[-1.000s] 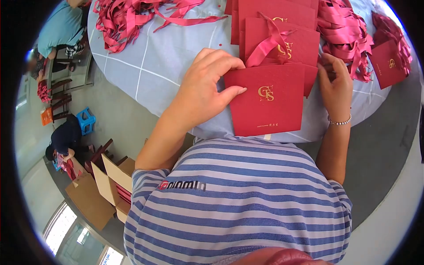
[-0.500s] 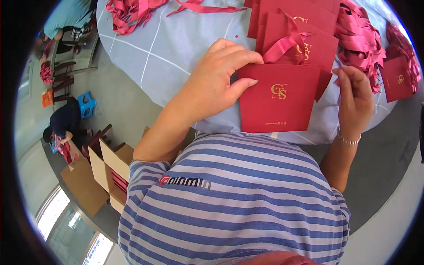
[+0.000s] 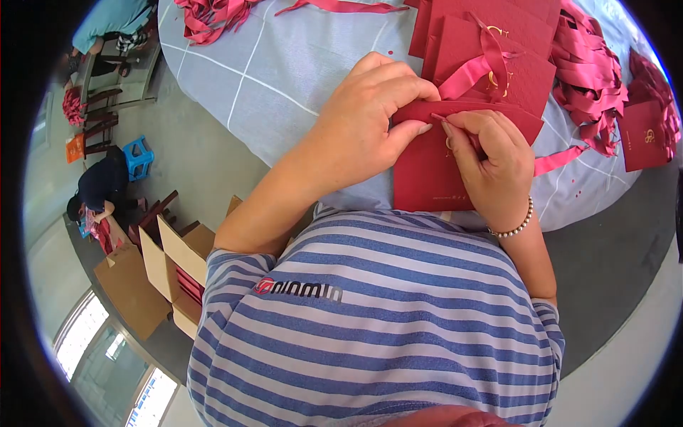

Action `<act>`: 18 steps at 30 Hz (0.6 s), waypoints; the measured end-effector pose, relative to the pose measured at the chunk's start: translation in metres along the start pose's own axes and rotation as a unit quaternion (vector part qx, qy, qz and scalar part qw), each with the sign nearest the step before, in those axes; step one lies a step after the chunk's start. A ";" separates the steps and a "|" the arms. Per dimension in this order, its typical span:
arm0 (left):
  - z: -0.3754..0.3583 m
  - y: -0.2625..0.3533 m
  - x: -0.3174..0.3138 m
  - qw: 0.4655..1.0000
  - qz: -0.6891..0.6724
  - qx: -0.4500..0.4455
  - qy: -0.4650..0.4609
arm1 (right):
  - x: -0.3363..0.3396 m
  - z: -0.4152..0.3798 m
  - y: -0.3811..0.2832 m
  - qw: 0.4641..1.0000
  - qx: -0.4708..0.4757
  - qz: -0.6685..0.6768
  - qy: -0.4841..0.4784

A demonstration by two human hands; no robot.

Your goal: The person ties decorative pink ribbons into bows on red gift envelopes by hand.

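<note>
A red paper bag [image 3: 427, 174] with gold print lies at the table's near edge, partly covered by my right hand. My left hand [image 3: 377, 117] pinches its top left edge between thumb and fingers. With thumb and forefinger closed on the tip of a red ribbon [image 3: 558, 161], my right hand [image 3: 491, 153] is at the bag's top edge; the ribbon trails out to the right behind the hand. Beyond the bag is a stack of red bags [image 3: 523, 35], the nearest with a looped ribbon [image 3: 466, 76] on it.
Ribbon piles lie at the back left [image 3: 213, 16] and right [image 3: 587, 78] of the cloth-covered table [image 3: 284, 64]. Another red bag [image 3: 644, 135] is at the far right. Left on the floor are an open carton [image 3: 167, 263], a blue stool [image 3: 138, 158] and a seated person [image 3: 103, 181].
My right hand has moved left from beside the ribbon pile to the bag's top edge, bringing a ribbon along. My left hand still holds the bag.
</note>
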State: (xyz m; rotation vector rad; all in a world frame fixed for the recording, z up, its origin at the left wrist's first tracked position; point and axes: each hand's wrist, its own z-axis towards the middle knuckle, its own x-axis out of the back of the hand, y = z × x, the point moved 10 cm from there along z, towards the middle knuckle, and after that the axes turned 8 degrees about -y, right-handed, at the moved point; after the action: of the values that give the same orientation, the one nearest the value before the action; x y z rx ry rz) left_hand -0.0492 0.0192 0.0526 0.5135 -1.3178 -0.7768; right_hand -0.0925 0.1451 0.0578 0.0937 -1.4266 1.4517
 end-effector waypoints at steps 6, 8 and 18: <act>-0.001 0.010 0.002 0.998 0.030 -0.032 0.035 | -0.001 0.002 -0.013 0.998 0.034 -0.050 -0.005; -0.001 0.015 0.002 0.998 0.039 -0.038 0.043 | -0.001 0.002 -0.018 0.997 0.033 -0.076 0.000; -0.002 0.018 0.001 0.995 0.062 -0.029 0.069 | -0.020 0.002 -0.038 0.969 0.056 -0.240 -0.005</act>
State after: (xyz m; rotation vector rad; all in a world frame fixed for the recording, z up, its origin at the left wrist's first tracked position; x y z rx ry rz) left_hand -0.0436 0.0302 0.0654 0.4263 -1.1844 -0.6630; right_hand -0.0592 0.1216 0.0709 0.4846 -1.2196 1.1261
